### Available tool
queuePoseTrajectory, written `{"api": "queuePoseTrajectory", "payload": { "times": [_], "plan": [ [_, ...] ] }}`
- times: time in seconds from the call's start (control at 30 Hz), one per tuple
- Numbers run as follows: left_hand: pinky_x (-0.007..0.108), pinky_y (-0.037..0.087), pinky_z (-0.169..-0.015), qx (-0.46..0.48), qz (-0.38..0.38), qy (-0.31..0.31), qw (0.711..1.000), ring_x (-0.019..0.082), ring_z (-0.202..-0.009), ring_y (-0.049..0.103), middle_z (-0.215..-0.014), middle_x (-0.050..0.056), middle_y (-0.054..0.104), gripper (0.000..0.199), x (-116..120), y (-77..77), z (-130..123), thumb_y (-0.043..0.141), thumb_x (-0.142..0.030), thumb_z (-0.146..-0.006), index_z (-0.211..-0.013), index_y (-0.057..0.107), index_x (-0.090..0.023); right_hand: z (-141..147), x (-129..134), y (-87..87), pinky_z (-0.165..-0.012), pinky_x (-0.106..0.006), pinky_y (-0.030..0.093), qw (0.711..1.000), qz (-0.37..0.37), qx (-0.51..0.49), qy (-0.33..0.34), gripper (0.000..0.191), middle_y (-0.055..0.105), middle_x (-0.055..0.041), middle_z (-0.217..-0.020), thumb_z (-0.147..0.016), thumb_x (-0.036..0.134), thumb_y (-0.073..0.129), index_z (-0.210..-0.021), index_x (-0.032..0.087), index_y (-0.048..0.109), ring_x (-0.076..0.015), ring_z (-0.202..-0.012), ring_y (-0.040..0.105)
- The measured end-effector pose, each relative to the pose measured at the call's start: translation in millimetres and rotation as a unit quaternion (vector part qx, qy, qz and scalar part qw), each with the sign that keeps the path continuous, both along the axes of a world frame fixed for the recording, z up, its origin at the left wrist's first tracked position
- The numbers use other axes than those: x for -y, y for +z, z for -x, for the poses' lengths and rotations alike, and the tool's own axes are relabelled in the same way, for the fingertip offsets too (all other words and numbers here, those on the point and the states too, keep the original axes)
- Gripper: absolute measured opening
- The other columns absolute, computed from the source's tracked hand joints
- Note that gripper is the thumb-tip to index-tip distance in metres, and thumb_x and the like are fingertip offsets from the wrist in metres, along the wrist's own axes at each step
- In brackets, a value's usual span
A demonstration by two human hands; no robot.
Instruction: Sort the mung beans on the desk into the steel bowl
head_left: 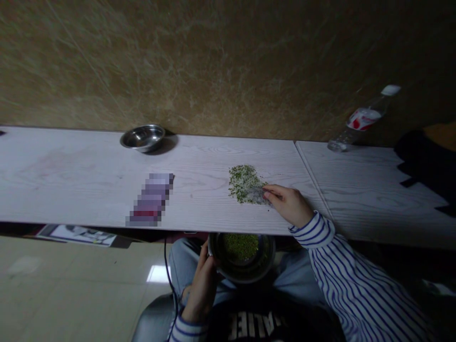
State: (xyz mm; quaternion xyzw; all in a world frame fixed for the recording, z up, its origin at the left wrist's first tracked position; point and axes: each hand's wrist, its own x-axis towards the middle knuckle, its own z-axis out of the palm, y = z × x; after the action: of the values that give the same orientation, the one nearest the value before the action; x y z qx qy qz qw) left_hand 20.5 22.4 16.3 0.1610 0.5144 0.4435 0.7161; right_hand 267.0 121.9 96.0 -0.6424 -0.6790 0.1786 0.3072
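My left hand (pixel 204 285) grips the left rim of a metal bowl (pixel 270 261), held at my lap just below the counter's front edge. Small green beans (pixel 240 247) lie in the bowl. Over the counter, my right hand (pixel 287 202) has thumb and forefinger pinched together at the right edge of a spread pile of green and white grains (pixel 244 183). A greyish patch shows in the pile beside those fingertips. Whatever is between the fingers is too small to make out.
A second metal bowl (pixel 142 139) stands at the back left of the pale wooden counter (pixel 203 209). Nearer me lies a pixelated flat rectangular thing (pixel 151 199). At the right, a clear plastic bottle (pixel 363 118) stands by the wall, near a dark cloth-like item (pixel 423 161).
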Motion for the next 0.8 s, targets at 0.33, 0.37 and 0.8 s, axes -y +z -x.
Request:
{"api": "queuePoseTrajectory", "payload": {
  "times": [0.33, 0.37, 0.8],
  "plan": [
    [0.03, 0.049, -0.071, 0.011, -0.003, -0.007, 1.0, 0.026, -0.106, 0.058, -0.13, 0.008, 0.059, 0.068, 1, 5.1, -4, 0.059, -0.022, -0.07, -0.137, 0.045, -0.027, -24, 18, 0.2, -0.08, -0.035, 0.058, 0.996, 0.023, -0.087, -0.014, 0.028, 0.077, -0.0087, -0.095, -0.084, 0.028, 0.057, -0.105, 0.017, 0.072, -0.0225, -0.087, 0.073],
    [0.03, 0.049, -0.07, 0.006, -0.001, -0.007, 1.0, 0.026, -0.105, 0.058, -0.129, 0.008, 0.06, 0.069, 1, 5.2, -5, 0.059, -0.023, -0.07, -0.137, 0.045, -0.027, -25, 19, -1.8, -0.081, -0.035, 0.058, 0.995, 0.029, -0.092, -0.017, 0.029, 0.077, -0.0088, -0.094, -0.085, 0.028, 0.056, -0.106, 0.017, 0.072, -0.0225, -0.086, 0.073],
    [0.031, 0.048, -0.075, 0.01, -0.001, -0.016, 1.0, 0.023, -0.1, 0.058, -0.125, 0.006, 0.061, 0.065, 2, 4.3, -6, 0.061, -0.023, -0.071, -0.134, 0.049, -0.028, -17, 30, -7.6, -0.084, -0.036, 0.058, 0.994, 0.044, -0.103, 0.012, 0.028, 0.076, -0.0079, -0.102, -0.084, 0.029, 0.059, -0.106, 0.02, 0.073, -0.0225, -0.092, 0.072]
  ]
}}
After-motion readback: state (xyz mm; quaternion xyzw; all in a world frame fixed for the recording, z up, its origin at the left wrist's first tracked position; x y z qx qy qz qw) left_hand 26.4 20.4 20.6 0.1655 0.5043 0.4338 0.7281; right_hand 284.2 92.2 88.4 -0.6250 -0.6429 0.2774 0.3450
